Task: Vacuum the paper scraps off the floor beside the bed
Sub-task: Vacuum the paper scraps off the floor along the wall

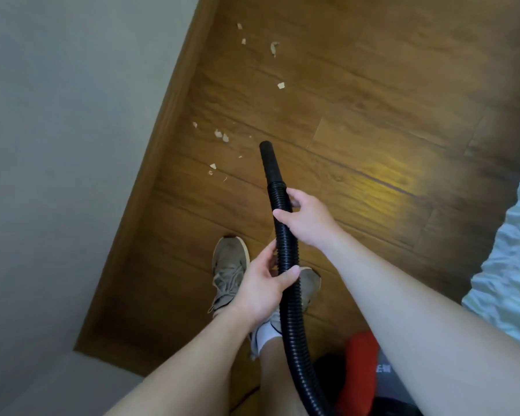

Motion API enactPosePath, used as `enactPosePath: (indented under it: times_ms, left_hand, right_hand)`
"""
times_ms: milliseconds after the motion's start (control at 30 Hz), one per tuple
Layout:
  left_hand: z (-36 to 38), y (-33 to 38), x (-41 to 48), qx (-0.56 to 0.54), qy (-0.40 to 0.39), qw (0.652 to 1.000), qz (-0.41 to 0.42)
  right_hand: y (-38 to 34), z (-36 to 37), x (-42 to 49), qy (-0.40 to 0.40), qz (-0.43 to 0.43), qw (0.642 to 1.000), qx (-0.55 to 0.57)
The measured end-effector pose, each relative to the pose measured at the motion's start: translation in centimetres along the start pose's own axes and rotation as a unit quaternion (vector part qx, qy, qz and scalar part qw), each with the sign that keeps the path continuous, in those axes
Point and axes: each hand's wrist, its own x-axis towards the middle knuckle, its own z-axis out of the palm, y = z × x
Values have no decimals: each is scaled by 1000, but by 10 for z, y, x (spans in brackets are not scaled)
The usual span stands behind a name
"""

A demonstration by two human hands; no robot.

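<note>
Black hose sits in the grip of left hand and right hand, nozzle near paper scraps.

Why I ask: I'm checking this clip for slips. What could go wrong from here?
The nozzle sits right of the near scraps; tiny ones by the baseboard could be missed.
The far scraps may need a step forward.
The hose, gripped by the left hand and right hand, crosses a shoe and might snag.
</note>
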Motion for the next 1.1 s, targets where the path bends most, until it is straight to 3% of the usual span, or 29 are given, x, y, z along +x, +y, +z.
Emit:
enactPosePath:
  times_ms: [500, 1100]
  left_hand:
    - [-65, -34, 15, -166, 19, 981, -100]
    - [-98, -38, 36, -194, 53, 976, -80]
  right_hand:
    - [-9, 79, 31, -69, 24, 993, -90]
    - [-19, 118, 64, -63, 33, 996, -62]
